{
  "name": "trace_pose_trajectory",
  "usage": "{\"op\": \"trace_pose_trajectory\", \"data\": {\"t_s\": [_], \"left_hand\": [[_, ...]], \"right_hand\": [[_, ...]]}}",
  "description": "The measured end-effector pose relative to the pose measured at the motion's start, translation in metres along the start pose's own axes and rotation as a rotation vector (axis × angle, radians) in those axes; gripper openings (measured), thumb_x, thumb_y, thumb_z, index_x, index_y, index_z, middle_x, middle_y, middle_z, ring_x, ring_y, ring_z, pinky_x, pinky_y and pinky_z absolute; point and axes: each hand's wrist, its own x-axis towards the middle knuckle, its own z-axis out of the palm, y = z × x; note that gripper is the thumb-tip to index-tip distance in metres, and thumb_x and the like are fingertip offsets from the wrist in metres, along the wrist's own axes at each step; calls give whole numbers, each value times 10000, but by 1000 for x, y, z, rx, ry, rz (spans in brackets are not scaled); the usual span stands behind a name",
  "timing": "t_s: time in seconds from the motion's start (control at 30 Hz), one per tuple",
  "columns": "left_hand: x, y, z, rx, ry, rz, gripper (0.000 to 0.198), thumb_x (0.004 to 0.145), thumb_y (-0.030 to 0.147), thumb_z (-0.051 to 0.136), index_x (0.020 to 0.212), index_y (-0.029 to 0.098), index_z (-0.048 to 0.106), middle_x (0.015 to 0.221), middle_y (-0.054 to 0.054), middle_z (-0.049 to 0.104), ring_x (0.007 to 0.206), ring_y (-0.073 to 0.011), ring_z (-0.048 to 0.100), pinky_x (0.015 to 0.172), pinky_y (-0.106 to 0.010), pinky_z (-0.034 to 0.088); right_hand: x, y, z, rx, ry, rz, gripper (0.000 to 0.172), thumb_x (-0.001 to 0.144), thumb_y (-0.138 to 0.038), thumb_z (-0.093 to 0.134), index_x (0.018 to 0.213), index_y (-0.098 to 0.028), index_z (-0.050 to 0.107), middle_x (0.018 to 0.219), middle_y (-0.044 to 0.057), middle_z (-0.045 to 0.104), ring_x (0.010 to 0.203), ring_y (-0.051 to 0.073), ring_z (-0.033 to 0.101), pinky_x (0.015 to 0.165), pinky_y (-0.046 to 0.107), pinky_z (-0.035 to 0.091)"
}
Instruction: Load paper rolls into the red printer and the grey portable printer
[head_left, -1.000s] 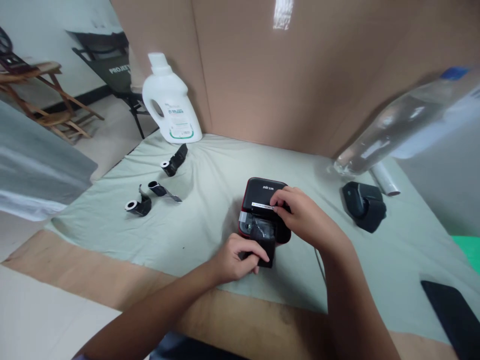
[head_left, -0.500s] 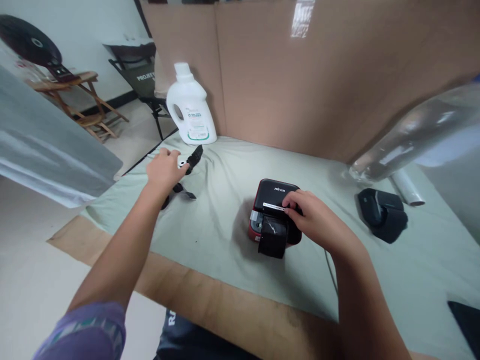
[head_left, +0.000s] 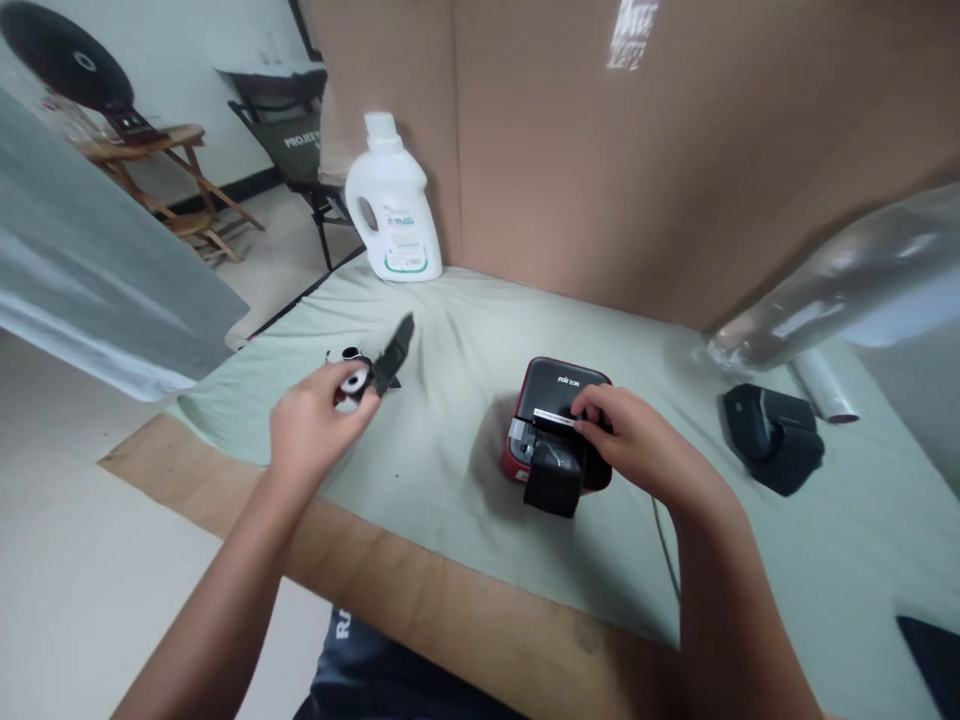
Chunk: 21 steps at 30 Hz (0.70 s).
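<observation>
My left hand point(head_left: 319, 412) is closed around a small roll of black tape or label strip point(head_left: 358, 381) with a white core, lifted above the cloth; a loose black end sticks up to the right. Just behind it, another small dark roll point(head_left: 351, 354) lies partly hidden. A red and black label printer point(head_left: 562, 385) stands near the table's middle, a wide black strip point(head_left: 553, 480) hanging from its front slot. My right hand point(head_left: 626, 425) has its thumb and curled fingers pinched on the printer's top, at the lid's right side beside a white sticker.
A white detergent bottle point(head_left: 395, 205) stands at the back left against a cardboard wall point(head_left: 555, 150). To the right lie a black device point(head_left: 772, 435) and a clear plastic roll point(head_left: 825, 385). A thin cable point(head_left: 664, 550) runs from the printer. A wooden edge point(head_left: 450, 590) borders the front.
My left hand has picked the black roll up and drawn it back toward me, loose end trailing. My right hand stays on the printer. The view has shifted slightly.
</observation>
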Motion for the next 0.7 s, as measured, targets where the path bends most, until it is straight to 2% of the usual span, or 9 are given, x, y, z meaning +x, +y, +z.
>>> {"op": "trace_pose_trajectory", "data": {"t_s": [0.07, 0.13, 0.4, 0.5, 0.57, 0.6, 0.67, 0.7], "left_hand": [[-29, -6, 5, 16, 13, -13, 334, 893, 366, 603, 1200, 273, 698, 1118, -14, 739, 904, -219, 683, 745, -290, 448], [-44, -13, 12, 43, 13, -44, 358, 925, 376, 569, 1254, 283, 674, 1175, -26, 725, 977, -242, 681, 776, -306, 464], [-43, -34, 29, 176, -114, -134, 481, 976, 400, 483, 1427, 281, 598, 1237, -111, 653, 1055, -308, 643, 784, -374, 511], [-46, -36, 26, 170, -61, -88, 528, 952, 410, 521, 1453, 254, 580, 1278, -160, 582, 1171, -359, 576, 829, -414, 518], [-49, -28, 19, 76, 44, -34, 527, 930, 418, 564, 1421, 230, 605, 1260, -166, 561, 1199, -364, 547, 909, -443, 500], [-50, -19, 16, -19, 77, -7, 500, 926, 412, 575, 1387, 224, 625, 1212, -150, 575, 1161, -341, 563, 935, -439, 490], [-50, 6, 14, -303, 23, 27, 402, 934, 390, 570, 1287, 221, 663, 1052, -90, 611, 1007, -263, 608, 916, -390, 491], [-49, 22, 16, -472, -76, 33, 348, 941, 381, 561, 1229, 220, 671, 963, -57, 615, 914, -225, 614, 868, -357, 497]], "right_hand": [[0, -2, 0, 1, 4, 20, 82, 903, -173, 523, 885, -233, 576, 843, 14, 610, 832, 207, 543, 694, 328, 391], [-1, -4, 0, 3, 8, 28, 89, 904, -168, 519, 892, -233, 579, 847, 15, 604, 833, 208, 540, 693, 327, 386], [-1, 0, 3, 5, 22, 2, 75, 908, -187, 516, 891, -234, 572, 848, 18, 596, 841, 212, 534, 712, 331, 391], [0, 4, 4, -4, 20, -22, 61, 907, -206, 523, 893, -235, 573, 848, 20, 598, 837, 212, 535, 723, 335, 402], [0, 4, 5, 0, 17, -25, 60, 902, -211, 524, 896, -236, 579, 848, 23, 596, 836, 213, 537, 723, 335, 406], [0, 4, 5, 5, 17, -21, 64, 899, -212, 523, 899, -237, 582, 851, 26, 594, 836, 215, 538, 719, 334, 408], [-1, 5, 6, 9, 32, 0, 71, 897, -222, 525, 919, -238, 591, 875, 34, 589, 841, 217, 544, 719, 333, 415], [-2, 5, 7, 9, 51, 20, 75, 898, -238, 534, 942, -241, 595, 901, 38, 586, 845, 218, 550, 727, 335, 424]]}}
